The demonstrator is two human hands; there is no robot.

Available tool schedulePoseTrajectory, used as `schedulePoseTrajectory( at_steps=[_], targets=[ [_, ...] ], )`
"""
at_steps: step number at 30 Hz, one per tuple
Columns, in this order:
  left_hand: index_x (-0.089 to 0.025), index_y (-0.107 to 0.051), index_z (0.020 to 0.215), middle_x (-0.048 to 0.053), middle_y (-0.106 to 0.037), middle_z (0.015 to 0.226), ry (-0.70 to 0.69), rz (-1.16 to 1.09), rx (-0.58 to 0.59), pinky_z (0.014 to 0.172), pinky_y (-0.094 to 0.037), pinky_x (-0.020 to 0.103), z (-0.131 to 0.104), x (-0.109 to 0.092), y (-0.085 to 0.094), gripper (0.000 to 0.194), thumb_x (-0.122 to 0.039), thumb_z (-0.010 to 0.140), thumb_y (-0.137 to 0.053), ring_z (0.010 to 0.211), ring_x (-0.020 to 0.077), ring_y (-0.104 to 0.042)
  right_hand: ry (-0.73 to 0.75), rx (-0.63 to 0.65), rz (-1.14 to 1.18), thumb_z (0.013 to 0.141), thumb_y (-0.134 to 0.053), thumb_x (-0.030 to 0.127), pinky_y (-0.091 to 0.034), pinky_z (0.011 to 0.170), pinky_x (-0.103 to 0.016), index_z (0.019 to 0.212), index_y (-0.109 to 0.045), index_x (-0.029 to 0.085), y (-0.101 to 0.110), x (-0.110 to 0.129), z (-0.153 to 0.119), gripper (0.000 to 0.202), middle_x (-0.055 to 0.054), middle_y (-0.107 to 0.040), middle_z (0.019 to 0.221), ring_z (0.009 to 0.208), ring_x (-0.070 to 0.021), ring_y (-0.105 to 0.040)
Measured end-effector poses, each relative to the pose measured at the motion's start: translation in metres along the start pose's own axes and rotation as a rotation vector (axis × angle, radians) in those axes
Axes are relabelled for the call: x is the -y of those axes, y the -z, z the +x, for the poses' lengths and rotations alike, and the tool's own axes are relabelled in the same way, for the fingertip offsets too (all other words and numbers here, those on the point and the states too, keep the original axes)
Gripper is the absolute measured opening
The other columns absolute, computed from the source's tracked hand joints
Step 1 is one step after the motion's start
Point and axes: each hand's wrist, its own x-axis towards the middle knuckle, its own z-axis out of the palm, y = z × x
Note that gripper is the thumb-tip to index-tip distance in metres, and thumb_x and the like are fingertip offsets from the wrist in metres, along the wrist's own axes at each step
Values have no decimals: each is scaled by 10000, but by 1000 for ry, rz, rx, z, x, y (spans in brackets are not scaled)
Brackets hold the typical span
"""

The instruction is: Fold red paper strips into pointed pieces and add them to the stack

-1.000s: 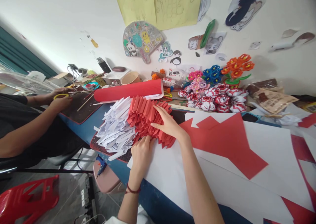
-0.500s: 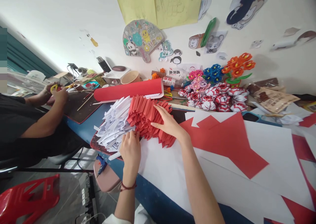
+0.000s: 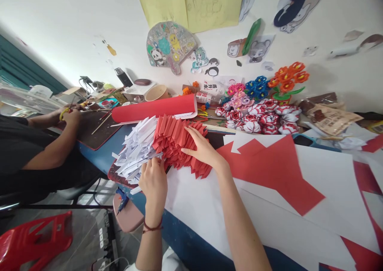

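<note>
A pile of folded red paper pieces (image 3: 173,137) lies against a pile of folded white paper pieces (image 3: 136,143) on the table. My right hand (image 3: 200,149) rests on the red pieces, its thumb and fingers spread. At the near edge of both piles is my left hand (image 3: 154,179), fingers curled and pressed together; what they hold, if anything, is hidden. Beneath and beside the red pile is a large white sheet (image 3: 194,207). Cut red paper (image 3: 275,171) lies to the right on white sheets.
Behind the piles is a red paper roll (image 3: 155,108). Red-white paper flowers (image 3: 263,117) and a pot of orange flowers (image 3: 287,79) stand by the wall. At the left another person's hands (image 3: 70,113) hold yellow-handled scissors. A blue glue gun (image 3: 122,199) lies on a pink stool (image 3: 128,215).
My left hand has shifted slightly left along the near edge of the piles. My right hand stays on the red pieces. The other person's hands have moved a little.
</note>
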Motion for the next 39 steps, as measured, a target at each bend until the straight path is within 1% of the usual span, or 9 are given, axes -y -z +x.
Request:
schedulePoseTrajectory(
  at_steps=[4,7,15,21,24,28,31,34,39],
  targets=[
    [-181,-632,919,103,-660,846,-25,73,30,582,-322,325,1,1,2,232,-265,962,-419,909,280,-544,4,-2,5,865,-613,533,-241,1192,-474,1538,-193,365,0,1,0,810,-46,-207,1614,1492,-251,-182],
    [-187,-634,901,97,-660,840,-53,80,38,566,-318,327,5,-3,0,225,-257,956,-427,879,276,-548,16,-9,-1,867,-610,533,-245,1193,-463,1541,-191,351,-1,-1,0,815,-54,-209,1613,1492,-243,-186],
    [-199,-641,852,83,-669,822,-57,1,2,565,-305,312,12,-12,-11,255,-247,957,-414,855,250,-559,21,-17,-16,863,-612,539,-250,1192,-462,1540,-200,352,-2,-2,1,814,-52,-217,1610,1488,-246,-199],
    [-205,-672,887,80,-691,849,-35,-72,-20,568,-296,308,15,-22,-16,253,-256,951,-432,860,236,-563,0,-15,-13,858,-602,565,-236,1196,-476,1540,-215,334,-2,1,1,817,-59,-221,1609,1488,-262,-195],
    [-215,-690,904,70,-703,836,-26,-97,-19,571,-292,303,14,-22,-15,258,-267,948,-441,847,231,-565,-14,-12,-10,855,-599,574,-237,1194,-480,1540,-213,340,-1,1,0,820,-56,-220,1609,1488,-269,-193],
    [-222,-707,949,61,-719,844,-8,-119,-35,582,-296,286,8,-15,-11,262,-301,952,-457,822,216,-582,-7,-11,-8,859,-606,555,-242,1192,-476,1537,-213,353,-1,0,0,810,-50,-215,1610,1486,-264,-200],
    [-232,-720,943,55,-719,814,-7,-134,-19,573,-279,275,5,-12,-10,268,-296,953,-460,779,199,-585,-11,-7,-8,859,-606,554,-243,1191,-474,1539,-210,352,-1,1,0,812,-51,-213,1611,1486,-264,-201],
    [-231,-729,913,53,-705,767,-15,-130,-13,560,-260,271,6,-14,-12,274,-282,949,-462,736,186,-574,-22,-3,-12,858,-603,562,-240,1193,-466,1541,-215,332,0,2,0,818,-61,-214,1611,1487,-264,-195],
    [-232,-734,891,43,-694,732,-25,-121,-39,550,-236,272,10,-17,-19,257,-262,935,-482,729,181,-570,-19,-5,-20,857,-604,562,-242,1192,-465,1539,-220,331,0,2,1,816,-64,-223,1608,1485,-263,-205]
  ],
)
